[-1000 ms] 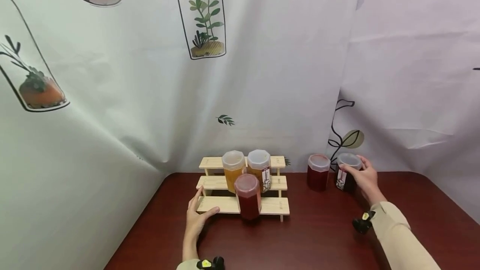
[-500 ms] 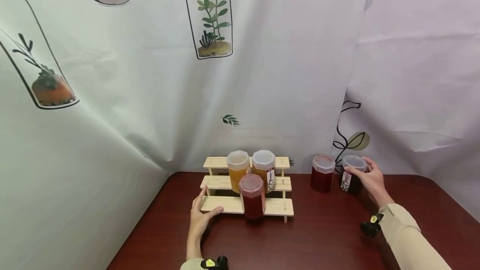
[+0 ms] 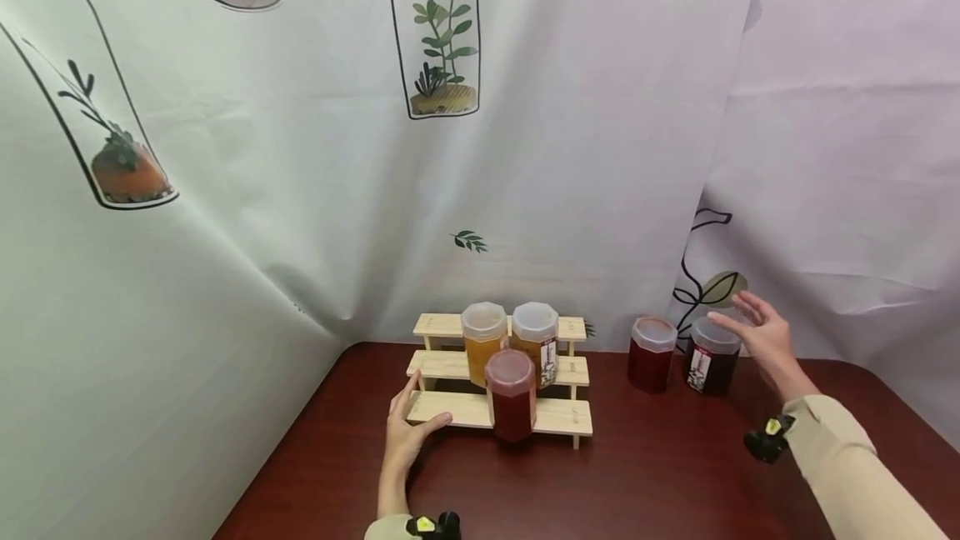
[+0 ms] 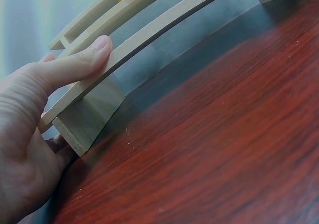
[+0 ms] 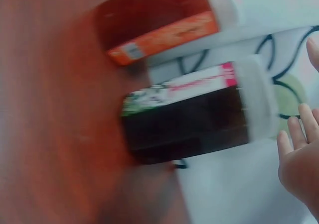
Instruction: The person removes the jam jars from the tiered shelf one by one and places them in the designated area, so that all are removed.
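Observation:
My left hand holds the left end of a three-tier wooden display stand. In the left wrist view the thumb lies against the lowest plank's edge, while the other fingers go round behind the end. On the stand are a red jar in front and, behind it, a yellow jar and an amber jar with a label. My right hand is raised beside a dark, labelled jar, fingers spread and apart from its pale lid.
A second red jar with an orange label stands just left of the dark one. Both stand on the dark red table, close to a white curtain with plant drawings. A camera is strapped to the right wrist.
My right hand has let go of the dark jar and lifted up and right from its lid. The left hand stays at the stand. The head view has shifted slightly.

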Motion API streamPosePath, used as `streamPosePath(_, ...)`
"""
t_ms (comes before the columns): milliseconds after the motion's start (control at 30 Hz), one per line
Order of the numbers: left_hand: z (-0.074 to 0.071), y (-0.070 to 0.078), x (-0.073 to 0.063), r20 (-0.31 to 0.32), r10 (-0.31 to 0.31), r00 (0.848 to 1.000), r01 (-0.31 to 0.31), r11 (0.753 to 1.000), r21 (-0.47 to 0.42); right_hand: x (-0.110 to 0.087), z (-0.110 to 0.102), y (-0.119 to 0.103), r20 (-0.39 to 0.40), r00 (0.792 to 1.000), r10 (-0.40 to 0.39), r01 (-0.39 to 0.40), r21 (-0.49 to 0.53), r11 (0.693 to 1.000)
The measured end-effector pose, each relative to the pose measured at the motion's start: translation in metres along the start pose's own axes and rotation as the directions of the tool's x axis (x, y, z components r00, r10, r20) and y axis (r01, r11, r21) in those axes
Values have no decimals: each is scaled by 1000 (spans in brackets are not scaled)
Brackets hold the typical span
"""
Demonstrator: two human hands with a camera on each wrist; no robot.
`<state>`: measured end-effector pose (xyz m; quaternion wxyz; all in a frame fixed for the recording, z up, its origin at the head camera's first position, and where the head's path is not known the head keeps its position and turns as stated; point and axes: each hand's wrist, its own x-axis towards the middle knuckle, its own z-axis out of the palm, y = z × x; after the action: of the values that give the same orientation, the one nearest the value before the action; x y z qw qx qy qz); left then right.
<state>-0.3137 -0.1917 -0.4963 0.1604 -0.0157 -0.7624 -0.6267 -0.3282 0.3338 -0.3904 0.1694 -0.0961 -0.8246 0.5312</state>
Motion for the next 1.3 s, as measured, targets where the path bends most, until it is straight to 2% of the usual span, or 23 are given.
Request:
streamPosePath(133, -3, -2, 1, -5, -6, 1000, 7, 1000, 8, 7, -5, -14, -17, 999, -50, 51, 26, 998)
streamPosePath(233, -5, -4, 2, -14, -9, 1000, 9, 1000, 14, 10, -4, -23, -2, 997, -78, 78, 49, 996)
streamPosePath(400, -10, -4, 3, -29, 3, 1000, -2, 1000, 28, 7, 8, -37, 50, 991, -125, 122, 69, 990)
streamPosePath(533, -12, -3, 4, -12, 4, 1000, -4, 999, 39, 1, 23, -46, 89, 983, -159, 152, 84, 985)
streamPosePath(700, -12, -2, 5, -9, 1, 1000, 0, 999, 46, -7, 45, -59, 169, 962, -214, 194, 126, 973)
streamPosePath(833, -9, -2, 7, -21, -5, 1000, 5, 1000, 20, -11, 64, -74, 246, 935, -256, 210, 199, 957)
streamPosePath(967, -5, -1, 9, -22, -10, 1000, 10, 1000, -1, -14, 83, -86, 300, 911, -281, 222, 218, 950)
streamPosePath(1100, -5, -1, 7, -32, -10, 999, 10, 1000, 1, -21, 103, -91, 319, 900, -297, 223, 248, 943)
streamPosePath(1300, 1, -2, 4, -11, 4, 1000, -4, 1000, -13, -31, 131, -94, 341, 877, -339, 211, 360, 909)
